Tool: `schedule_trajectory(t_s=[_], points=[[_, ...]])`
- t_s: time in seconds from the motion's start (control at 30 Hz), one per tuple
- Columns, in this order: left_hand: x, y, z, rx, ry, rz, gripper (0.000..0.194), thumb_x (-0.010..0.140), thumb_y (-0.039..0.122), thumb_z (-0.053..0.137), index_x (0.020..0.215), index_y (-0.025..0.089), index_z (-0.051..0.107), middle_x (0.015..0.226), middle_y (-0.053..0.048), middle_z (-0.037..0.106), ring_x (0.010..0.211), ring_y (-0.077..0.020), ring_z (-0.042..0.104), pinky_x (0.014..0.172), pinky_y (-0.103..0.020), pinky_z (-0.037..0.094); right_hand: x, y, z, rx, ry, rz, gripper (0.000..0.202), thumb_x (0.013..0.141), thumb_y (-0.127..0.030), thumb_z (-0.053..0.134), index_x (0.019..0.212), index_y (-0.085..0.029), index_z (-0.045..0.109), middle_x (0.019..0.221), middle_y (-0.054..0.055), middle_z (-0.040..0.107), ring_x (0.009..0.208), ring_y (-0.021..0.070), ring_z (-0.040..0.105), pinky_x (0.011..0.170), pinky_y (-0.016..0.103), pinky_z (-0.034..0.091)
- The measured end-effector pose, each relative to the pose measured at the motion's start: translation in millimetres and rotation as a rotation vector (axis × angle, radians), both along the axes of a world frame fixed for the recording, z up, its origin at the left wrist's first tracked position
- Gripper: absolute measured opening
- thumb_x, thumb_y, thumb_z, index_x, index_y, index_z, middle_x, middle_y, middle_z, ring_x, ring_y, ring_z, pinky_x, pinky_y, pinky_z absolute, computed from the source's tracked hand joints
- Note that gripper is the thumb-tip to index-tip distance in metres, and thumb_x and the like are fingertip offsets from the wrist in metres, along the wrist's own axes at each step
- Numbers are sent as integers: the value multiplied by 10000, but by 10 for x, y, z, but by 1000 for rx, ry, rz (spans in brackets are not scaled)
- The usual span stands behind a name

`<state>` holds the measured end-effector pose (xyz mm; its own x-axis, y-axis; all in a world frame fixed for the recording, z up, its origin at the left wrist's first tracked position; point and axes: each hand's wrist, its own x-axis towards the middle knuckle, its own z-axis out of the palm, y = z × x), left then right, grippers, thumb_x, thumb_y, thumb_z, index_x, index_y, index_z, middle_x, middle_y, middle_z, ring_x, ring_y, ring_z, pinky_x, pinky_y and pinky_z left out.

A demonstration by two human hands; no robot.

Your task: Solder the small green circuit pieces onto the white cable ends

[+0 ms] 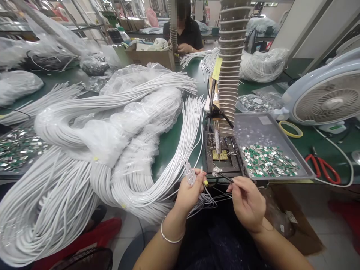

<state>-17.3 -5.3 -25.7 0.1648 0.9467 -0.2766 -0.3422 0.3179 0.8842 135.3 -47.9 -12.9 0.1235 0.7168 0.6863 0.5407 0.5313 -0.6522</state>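
My left hand (191, 189) is closed on a flat whitish piece with holes (189, 173), which points up and away. A small yellow tip (206, 183) shows beside its fingers; whether the hand holds that too, I cannot tell. My right hand (249, 202) pinches a thin dark tool (225, 177) slanting to the left. The tool's far end reaches a silvery clump (216, 171) at the near edge of a dark soldering stand (239, 165). Above the stand's yellow sponge (216, 155), a soldering iron (217, 140) points downward.
White cables (67, 187) and plastic bags fill the left. A ribbed hose (233, 67) hangs behind the iron. Right of it are a grey tray (306, 171) of small green-and-silver boards, red-handled cutters (323, 170), yellow tape (291, 129) and a fan (332, 97). A person (185, 33) sits opposite.
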Motion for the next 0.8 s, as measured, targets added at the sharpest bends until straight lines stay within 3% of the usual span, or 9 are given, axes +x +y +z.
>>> schedule_trajectory(t_s=[0.37, 0.63, 0.8], points=[[-11, 0, -2, 2, -3, -5, 399, 694, 493, 686, 774, 140, 520, 561, 64, 517, 349, 2, 304, 370, -167, 186, -74, 56, 50, -160, 234, -11, 128, 854, -109, 511, 926, -185, 586, 792, 21, 616, 549, 86, 612, 506, 234, 567], [-5, 4, 18, -10, 1, -3, 417, 677, 508, 692, 766, 137, 521, 558, 65, 523, 345, 4, 301, 367, -165, 197, -64, 105, 1, -228, 306, -51, 81, 858, -156, 531, 911, -182, 587, 752, 4, 630, 531, 82, 619, 498, 222, 576], [-1, 2, 10, -7, 10, 0, 408, 683, 504, 686, 757, 141, 516, 552, 64, 520, 342, 1, 304, 363, -166, 193, -45, 19, 12, -238, 331, 10, 129, 853, -116, 527, 930, -193, 597, 766, -1, 633, 546, 83, 620, 488, 220, 571]])
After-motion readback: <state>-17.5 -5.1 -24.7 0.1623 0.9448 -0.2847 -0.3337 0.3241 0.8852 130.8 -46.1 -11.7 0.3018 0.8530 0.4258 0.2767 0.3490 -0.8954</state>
